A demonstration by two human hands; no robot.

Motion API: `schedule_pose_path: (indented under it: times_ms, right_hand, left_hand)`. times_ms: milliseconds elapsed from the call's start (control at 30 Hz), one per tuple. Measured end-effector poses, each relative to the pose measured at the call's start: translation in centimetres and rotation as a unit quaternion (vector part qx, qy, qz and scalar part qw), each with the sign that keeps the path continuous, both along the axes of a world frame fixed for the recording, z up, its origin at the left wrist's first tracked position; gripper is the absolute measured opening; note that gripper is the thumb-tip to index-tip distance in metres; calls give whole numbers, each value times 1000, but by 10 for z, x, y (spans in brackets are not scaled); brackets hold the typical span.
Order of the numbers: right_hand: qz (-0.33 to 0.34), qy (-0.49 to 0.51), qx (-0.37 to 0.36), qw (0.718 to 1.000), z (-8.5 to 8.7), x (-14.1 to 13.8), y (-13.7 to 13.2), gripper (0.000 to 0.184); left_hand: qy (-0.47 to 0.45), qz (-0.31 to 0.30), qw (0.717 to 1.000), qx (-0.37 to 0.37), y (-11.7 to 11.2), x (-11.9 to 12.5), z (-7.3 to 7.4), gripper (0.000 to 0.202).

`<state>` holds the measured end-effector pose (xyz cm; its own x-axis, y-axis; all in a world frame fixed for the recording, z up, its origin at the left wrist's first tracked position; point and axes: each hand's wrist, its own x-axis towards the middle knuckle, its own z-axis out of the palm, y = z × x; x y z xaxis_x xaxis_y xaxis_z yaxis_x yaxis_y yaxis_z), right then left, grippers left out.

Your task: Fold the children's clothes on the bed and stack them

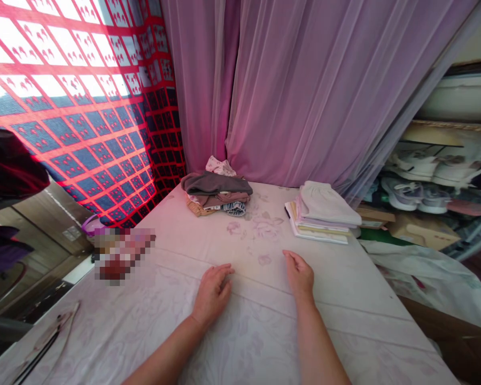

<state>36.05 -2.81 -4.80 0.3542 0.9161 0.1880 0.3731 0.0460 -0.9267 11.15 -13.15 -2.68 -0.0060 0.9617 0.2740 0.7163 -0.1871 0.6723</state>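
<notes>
My left hand (214, 290) is over the cloth-covered table, its fingers apart and loosely bent, with nothing in it. My right hand (300, 274) is to its right, fingers loosely extended toward the left, with nothing visible in it. A gap of patterned tablecloth lies between the two hands. Beyond my left hand is a loose pile of clothes (218, 187), dark grey on top with brown, tan and a blue patterned piece under it. A neat stack of folded light clothes (323, 208) lies past my right hand, a pale grey elastic-waisted garment uppermost.
Purple curtains (296, 96) hang behind the table, and a red and blue checked cloth (100, 117) hangs at left. Shoes (417, 187) and boxes fill shelves at right. A blurred-out item (122, 256) is at the table's left edge, dark cords (40, 353) nearer.
</notes>
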Motion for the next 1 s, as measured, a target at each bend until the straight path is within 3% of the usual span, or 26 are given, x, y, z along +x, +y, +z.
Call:
schedule_pose_path:
  times_ms: [200, 367, 467, 533, 633, 733, 800, 900, 1000]
  right_hand:
    - [-2, -6, 9, 1000, -1, 0, 1, 47]
    - [6, -11, 1, 1000, -3, 0, 3, 48]
    - [8, -11, -5, 1000, -2, 0, 3, 49]
    - [11, -10, -11, 1000, -1, 0, 2, 50]
    - [11, -7, -15, 1000, 0, -1, 1, 51]
    - [8, -7, -16, 1000, 0, 0, 1, 51]
    - [7, -7, -18, 1000, -1, 0, 2, 50]
    - [11, -6, -19, 1000, -1, 0, 4, 51]
    - [12, -10, -21, 1000, 0, 0, 5, 52]
  left_hand:
    - [-1, -3, 1000, -1, 0, -1, 3, 31]
    - [-20, 14, 1000, 0, 2, 0, -7, 31]
    - [-58, 32, 998, -12, 16, -2, -13, 32]
    - [-73, 36, 996, -18, 35, -10, -9, 33]
    - [-14, 46, 999, 9, 76, -34, 15, 32]
    - [111, 86, 988, 58, 121, -70, 52, 31]
    - [130, 114, 983, 68, 146, -95, 75, 33]
    - [208, 175, 961, 53, 171, -126, 99, 38]
    - [287, 209, 935, -1, 183, -145, 111, 43]
